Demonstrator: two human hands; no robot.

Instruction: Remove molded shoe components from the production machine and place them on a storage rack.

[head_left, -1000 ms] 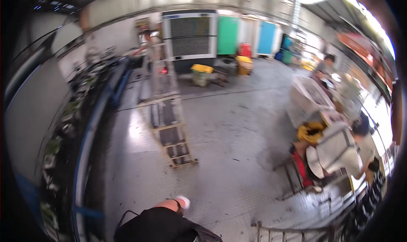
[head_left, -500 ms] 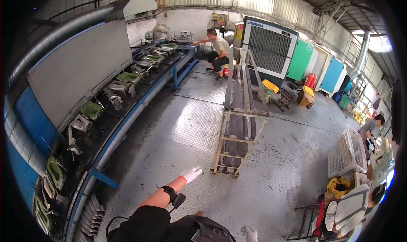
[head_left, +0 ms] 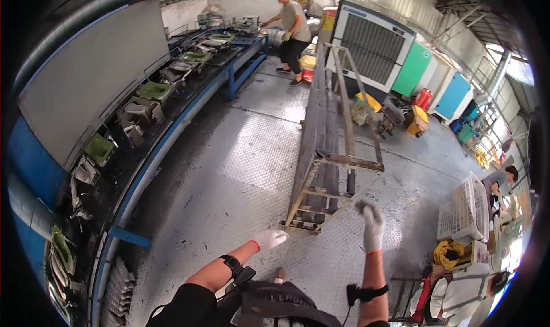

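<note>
My left hand, in a white glove with a red cuff, hangs over the metal floor with its fingers loosely stretched and nothing in them. My right hand, in a similar glove with greyed fingertips, is raised ahead of me. Its fingers are slightly bent and apart, holding nothing I can see. Both hands are nearest to a long, narrow metal frame with a dark bed and rollers at its near end. Neither appears to touch it.
Along the left runs a blue-edged conveyor line carrying green trays and silvery metal parts. At its far end stands a co-worker. A white plastic crate and seated people are at right. A large grilled machine stands behind.
My right hand has risen from the lower edge to beside the frame. My left hand has shifted slightly right. The frame looks nearer. The far co-worker has gone from crouching to standing.
</note>
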